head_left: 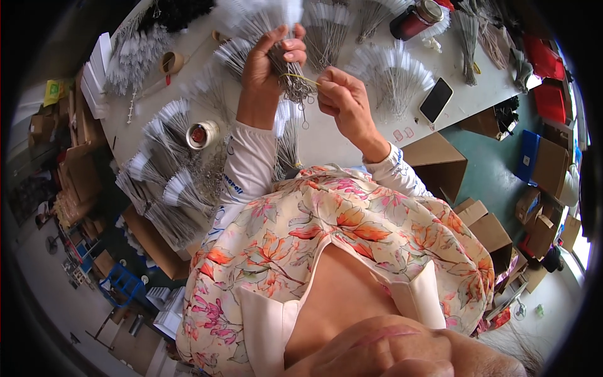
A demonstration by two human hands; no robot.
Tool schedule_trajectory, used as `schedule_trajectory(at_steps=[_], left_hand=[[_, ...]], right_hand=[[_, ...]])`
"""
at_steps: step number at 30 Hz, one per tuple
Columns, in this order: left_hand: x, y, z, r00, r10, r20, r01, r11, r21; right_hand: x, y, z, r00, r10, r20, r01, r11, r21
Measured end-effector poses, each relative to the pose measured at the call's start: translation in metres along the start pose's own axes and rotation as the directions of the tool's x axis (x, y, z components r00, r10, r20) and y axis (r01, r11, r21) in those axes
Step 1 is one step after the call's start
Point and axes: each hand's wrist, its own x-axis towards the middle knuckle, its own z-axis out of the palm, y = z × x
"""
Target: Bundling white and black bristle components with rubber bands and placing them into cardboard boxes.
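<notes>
We saw the left hand (260, 72) curled tight around a bunch of thin grey wire sticks with fluffy white tips (270, 16), above the white counter (330, 141). The right hand (344, 95) pinched a thin yellow band (306, 79) across the wires, near their loopy ends. The tips looked blurry, so we couldn't quite tell their shape.

There are 2 hands (274, 63) (344, 100), 1 yellow tie (301, 76), 1 phone (436, 100) and 1 lidded jar (412, 23).
</notes>
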Motion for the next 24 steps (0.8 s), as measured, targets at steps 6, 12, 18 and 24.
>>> schedule_trajectory(at_steps=[6,12,18,24], left_hand=[[-0.001,-0.017,0.019,0.731,0.676,0.096,-0.471,0.398,0.787],[0.0,0.017,0.008,0.929,0.343,-0.137,-0.303,0.92,0.249],[0.004,0.032,-0.004,0.86,0.504,-0.079,-0.497,0.863,0.094],[-0.008,0.054,-0.028,0.666,0.746,-0.031,-0.558,0.525,0.643]], right_hand=[[0.0,-0.007,0.008,0.855,-0.446,0.265,0.517,0.774,-0.365],[0.014,0.013,-0.029,0.909,-0.4,0.118,0.385,0.698,-0.603],[-0.027,0.042,-0.005,0.977,0.169,0.134,-0.113,0.931,-0.346],[-0.029,0.052,-0.085,0.945,0.325,-0.038,-0.302,0.912,0.278]])
